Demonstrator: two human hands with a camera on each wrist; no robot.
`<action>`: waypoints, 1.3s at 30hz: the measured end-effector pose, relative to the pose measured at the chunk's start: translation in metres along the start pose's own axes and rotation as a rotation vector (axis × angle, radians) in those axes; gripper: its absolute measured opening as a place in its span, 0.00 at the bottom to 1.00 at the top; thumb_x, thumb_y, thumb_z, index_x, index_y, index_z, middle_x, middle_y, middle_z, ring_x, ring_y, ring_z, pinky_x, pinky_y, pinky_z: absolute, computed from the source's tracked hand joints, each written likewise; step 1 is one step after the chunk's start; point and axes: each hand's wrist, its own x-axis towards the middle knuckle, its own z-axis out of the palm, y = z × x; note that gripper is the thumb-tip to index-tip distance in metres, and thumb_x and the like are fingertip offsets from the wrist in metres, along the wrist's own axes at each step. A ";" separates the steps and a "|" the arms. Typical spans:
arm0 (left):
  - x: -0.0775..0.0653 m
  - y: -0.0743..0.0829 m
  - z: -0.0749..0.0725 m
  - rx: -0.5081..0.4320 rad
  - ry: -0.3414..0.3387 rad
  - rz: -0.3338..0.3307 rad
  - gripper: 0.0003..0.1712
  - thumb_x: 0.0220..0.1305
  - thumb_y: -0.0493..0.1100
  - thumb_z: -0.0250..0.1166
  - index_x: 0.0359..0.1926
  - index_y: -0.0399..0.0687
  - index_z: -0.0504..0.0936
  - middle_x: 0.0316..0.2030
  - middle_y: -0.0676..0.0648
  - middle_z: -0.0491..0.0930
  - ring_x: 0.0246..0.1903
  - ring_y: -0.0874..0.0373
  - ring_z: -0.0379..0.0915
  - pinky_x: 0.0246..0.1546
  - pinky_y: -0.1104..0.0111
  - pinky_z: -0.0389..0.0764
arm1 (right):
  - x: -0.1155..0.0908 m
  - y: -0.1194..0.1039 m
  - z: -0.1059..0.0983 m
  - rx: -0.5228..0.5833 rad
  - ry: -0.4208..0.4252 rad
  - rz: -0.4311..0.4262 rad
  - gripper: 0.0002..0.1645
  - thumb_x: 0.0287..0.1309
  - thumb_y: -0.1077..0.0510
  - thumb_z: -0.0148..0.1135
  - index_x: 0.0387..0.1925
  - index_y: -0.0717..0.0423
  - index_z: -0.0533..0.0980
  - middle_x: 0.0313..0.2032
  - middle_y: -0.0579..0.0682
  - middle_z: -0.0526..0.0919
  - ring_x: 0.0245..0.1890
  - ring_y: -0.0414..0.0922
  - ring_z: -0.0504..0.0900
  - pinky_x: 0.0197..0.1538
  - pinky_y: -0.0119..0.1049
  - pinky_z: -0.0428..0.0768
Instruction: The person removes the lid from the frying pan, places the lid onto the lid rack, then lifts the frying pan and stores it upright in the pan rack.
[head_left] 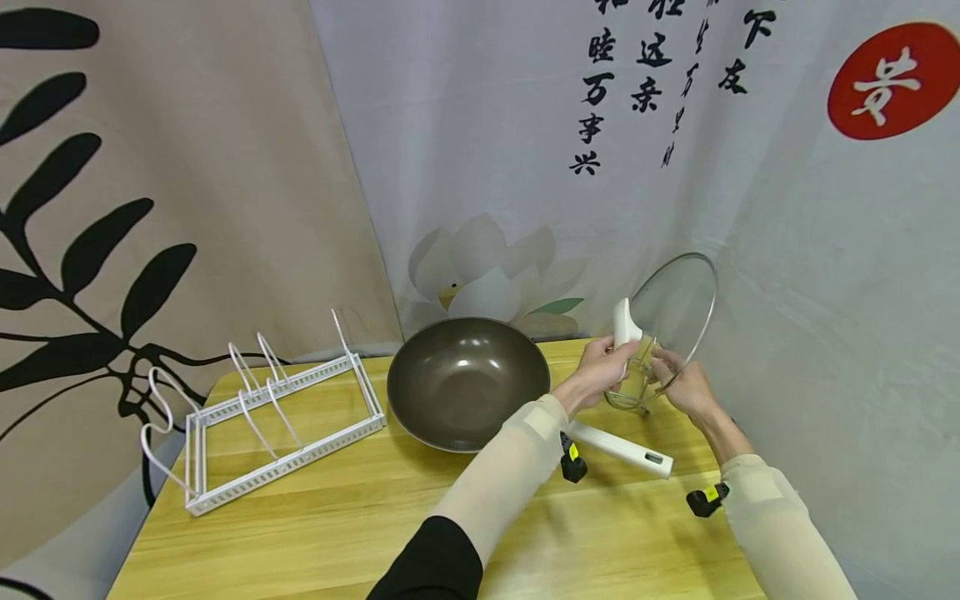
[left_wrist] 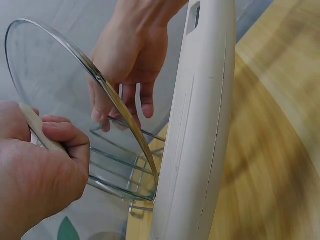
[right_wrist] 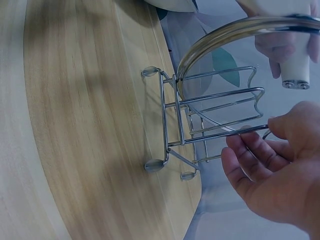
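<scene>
My left hand (head_left: 602,368) grips the white handle (head_left: 626,323) of a glass pan lid (left_wrist: 100,78) with a metal rim. The lid stands tilted on edge, its lower rim within a small metal wire rack (right_wrist: 222,95). At the rack's right side, my right hand (right_wrist: 280,172) pinches one of its upper wires between thumb and fingers. The rack stands on small feet near the table's back right edge. Close in front of the left wrist lies the white handle (head_left: 622,448) of a brown wok (head_left: 468,379).
A white rack (head_left: 285,458) with upright loops stands at the left of the wooden table (head_left: 360,533). Between it and my left arm sits the wok. Printed curtains (head_left: 480,167) hang close behind the table and along its right side.
</scene>
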 end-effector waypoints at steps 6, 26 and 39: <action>0.001 0.000 0.004 -0.016 0.011 -0.005 0.14 0.85 0.54 0.65 0.61 0.55 0.86 0.30 0.51 0.73 0.22 0.62 0.62 0.22 0.69 0.61 | 0.003 0.001 0.001 0.046 -0.015 0.004 0.32 0.90 0.56 0.51 0.76 0.80 0.68 0.48 0.76 0.88 0.38 0.34 0.86 0.40 0.30 0.90; -0.002 0.001 0.015 0.018 0.023 0.010 0.13 0.83 0.51 0.66 0.61 0.55 0.85 0.24 0.54 0.71 0.20 0.63 0.61 0.22 0.70 0.61 | 0.004 -0.004 0.002 0.044 -0.025 0.020 0.32 0.90 0.57 0.49 0.77 0.82 0.66 0.51 0.79 0.87 0.40 0.40 0.88 0.42 0.38 0.94; -0.003 0.002 0.012 0.047 -0.021 0.003 0.17 0.84 0.54 0.65 0.66 0.56 0.84 0.30 0.52 0.73 0.23 0.62 0.62 0.26 0.67 0.65 | 0.002 -0.003 0.001 0.039 -0.019 0.021 0.33 0.91 0.55 0.49 0.78 0.79 0.66 0.52 0.78 0.88 0.41 0.40 0.88 0.44 0.40 0.94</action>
